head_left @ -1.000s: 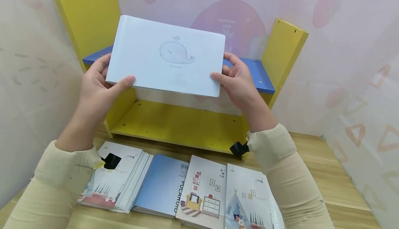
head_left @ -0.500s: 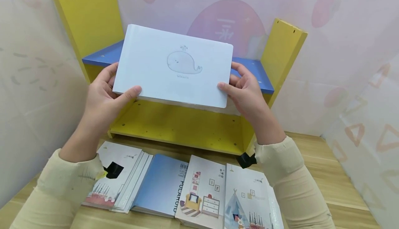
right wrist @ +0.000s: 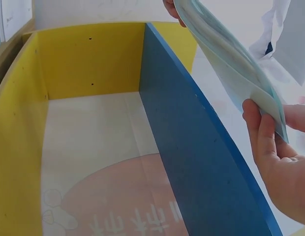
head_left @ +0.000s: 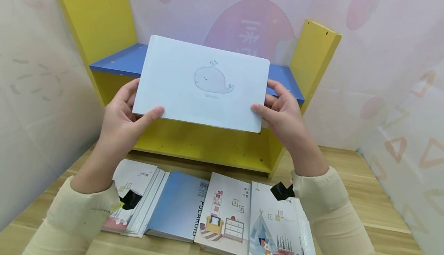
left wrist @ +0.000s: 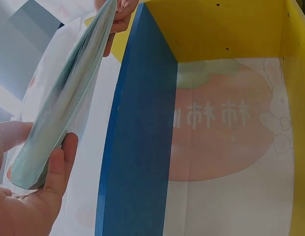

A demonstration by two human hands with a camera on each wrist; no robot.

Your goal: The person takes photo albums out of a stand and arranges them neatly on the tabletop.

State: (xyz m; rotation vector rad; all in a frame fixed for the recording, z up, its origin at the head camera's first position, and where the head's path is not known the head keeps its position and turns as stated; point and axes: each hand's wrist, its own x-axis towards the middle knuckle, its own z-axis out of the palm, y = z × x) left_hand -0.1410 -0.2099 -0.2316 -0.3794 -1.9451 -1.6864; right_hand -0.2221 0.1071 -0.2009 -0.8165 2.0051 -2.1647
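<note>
A white photo album with a grey whale drawing on its cover is held up in front of the shelf, slightly tilted. My left hand grips its left end, thumb on the cover and fingers behind. On the opposite end my right hand pinches it the same way. Seen edge-on in the left wrist view, the album shows a thin stack of pages, slightly bowed apart. The right wrist view also shows the album from its edge, with fingers on both faces.
Behind stands a yellow shelf unit with a blue middle board. On the wooden table lie a stack of illustrated albums, a blue POLAROID album, an album with a sofa picture and one with a tent.
Both hands have moved the whale album down and a little to the right, keeping the same grip. The albums on the table have stayed where they were.
</note>
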